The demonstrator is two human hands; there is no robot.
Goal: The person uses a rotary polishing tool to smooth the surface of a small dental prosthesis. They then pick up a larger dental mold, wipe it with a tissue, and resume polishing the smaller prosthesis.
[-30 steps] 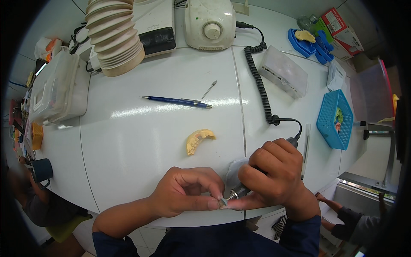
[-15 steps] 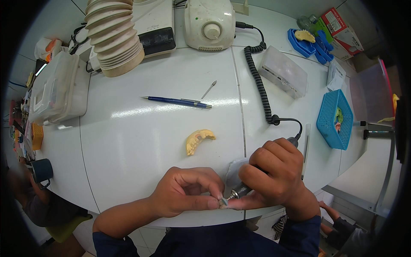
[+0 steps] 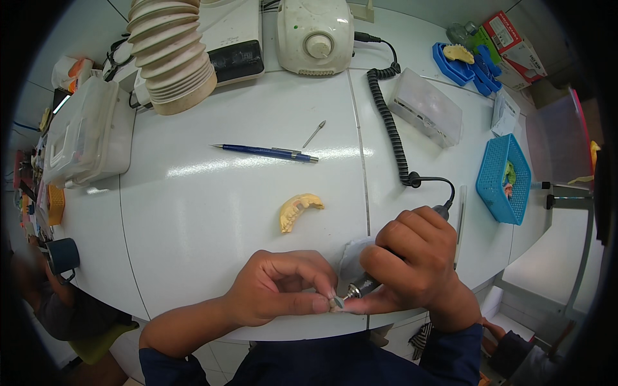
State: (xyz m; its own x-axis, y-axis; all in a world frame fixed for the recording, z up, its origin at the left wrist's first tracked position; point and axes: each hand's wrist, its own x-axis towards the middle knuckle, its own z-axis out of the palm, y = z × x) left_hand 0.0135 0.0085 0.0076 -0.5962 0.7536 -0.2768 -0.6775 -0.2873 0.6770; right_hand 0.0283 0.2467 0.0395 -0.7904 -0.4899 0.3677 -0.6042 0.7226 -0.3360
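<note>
My left hand (image 3: 283, 289) pinches a small tan and greyish piece (image 3: 335, 303) between thumb and fingertips; most of it is hidden. My right hand (image 3: 412, 264) is wrapped round a dark rotary handpiece (image 3: 362, 285), whose metal nose points left. The small bit at its tip is at or against the piece; I cannot tell exactly how they touch. My right thumb reaches toward the left fingertips. Beyond my hands a yellow curved dental model (image 3: 300, 211) lies on the white table. A crumpled pale sheet or cloth (image 3: 353, 256) is partly under my right hand.
A coiled black cord (image 3: 386, 122) runs from the white control box (image 3: 315, 38) to the handpiece. A blue mechanical pencil (image 3: 264, 152) and a loose bur (image 3: 315, 134) lie mid-table. The ribbed hose (image 3: 170, 58) hangs far left; a blue basket (image 3: 505, 180) stands at right.
My hands stay nearly in place, with the piece turned or shifted slightly at the handpiece's tip. At the lower right, another person's arm has moved.
</note>
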